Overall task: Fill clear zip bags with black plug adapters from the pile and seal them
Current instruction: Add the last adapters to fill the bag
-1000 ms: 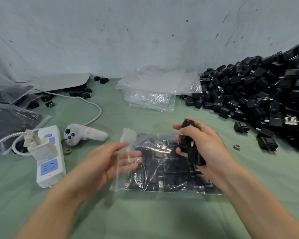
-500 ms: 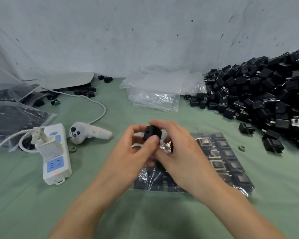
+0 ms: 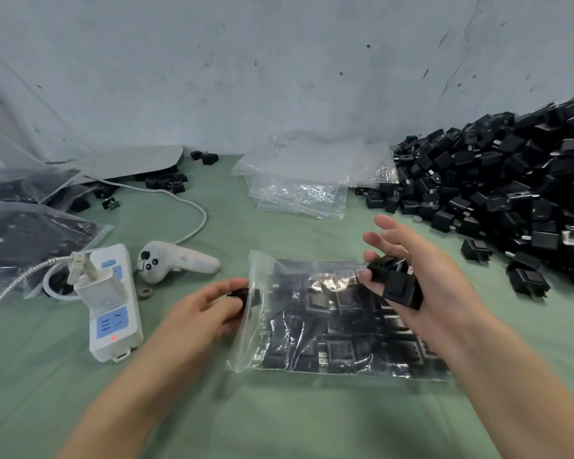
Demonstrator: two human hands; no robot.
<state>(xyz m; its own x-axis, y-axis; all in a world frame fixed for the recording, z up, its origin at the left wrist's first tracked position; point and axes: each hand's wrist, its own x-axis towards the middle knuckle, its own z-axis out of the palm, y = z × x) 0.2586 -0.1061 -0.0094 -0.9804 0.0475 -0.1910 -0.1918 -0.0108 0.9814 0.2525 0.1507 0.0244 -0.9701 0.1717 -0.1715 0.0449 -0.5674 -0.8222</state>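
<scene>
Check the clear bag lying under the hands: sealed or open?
Open: the left edge of the zip bag gapes, and the left hand pinches an adapter partly inside that mouth.

Glossy clear plastic zip bag [image 3: 299,326]

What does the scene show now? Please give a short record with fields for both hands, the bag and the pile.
left hand: pinches one black adapter at the bag's open mouth
right hand: holds several adapters, first fingers spread
zip bag: lies flat, partly filled, unsealed
pile: at the right, beyond the bag
empty bags: stacked behind
</scene>
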